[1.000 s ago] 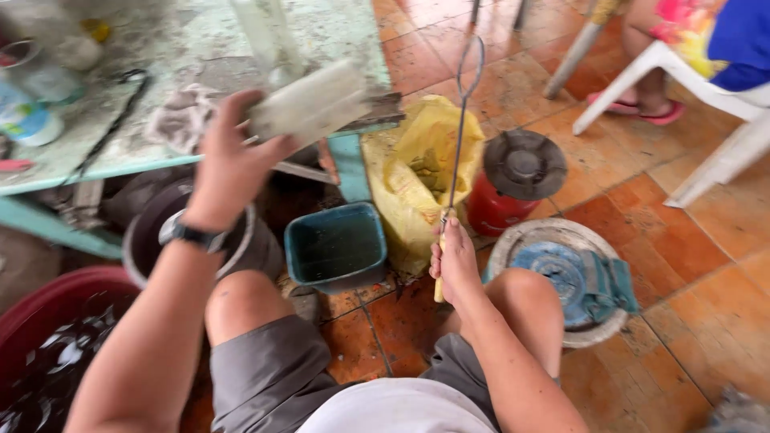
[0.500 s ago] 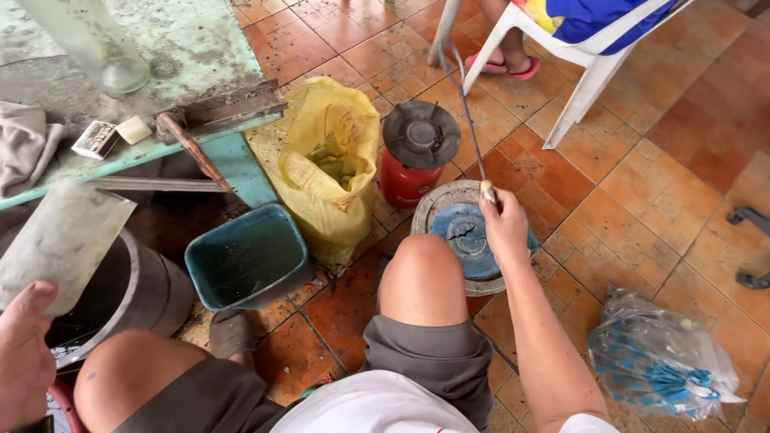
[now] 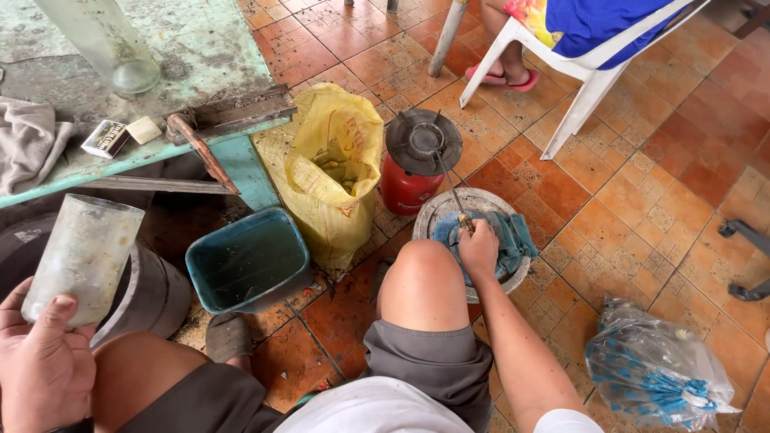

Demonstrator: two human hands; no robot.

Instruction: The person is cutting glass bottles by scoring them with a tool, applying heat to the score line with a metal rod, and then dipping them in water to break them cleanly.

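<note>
While the left hand (image 3: 40, 365) wraps its grip around the base of a cloudy, dusty glass (image 3: 80, 261) held upright at the lower left, above a dark round drum (image 3: 152, 297), the right hand (image 3: 480, 244) closes its grip on the wooden handle end of a thin metal rod (image 3: 447, 180) just past the right knee. The rod slants up and away from the hand, its far end lying over the dark burner top of a red gas canister (image 3: 413, 164). The glass is tall, straight-sided and smeared grey-white, so what is inside it cannot be told. Under the right hand sits a round pale basin (image 3: 513, 281) holding a crumpled blue cloth (image 3: 513, 236). A teal tub (image 3: 249, 261) stands on the tiled floor beside the drum, dark inside. Next to it a yellow sack (image 3: 333, 172) gapes open on greenish scraps. A clear bag (image 3: 654, 373) with blue-patterned contents lies at the lower right. On the tabletop (image 3: 216, 48) stand a second tall glass (image 3: 104, 44), a grey rag (image 3: 28, 140) and a small box (image 3: 106, 138). Compared with half a second ago, the left hand has lifted the glass upright from a tilted position, and the right hand has dropped lower onto the basin, the rod now leaning shorter over the canister.
</note>
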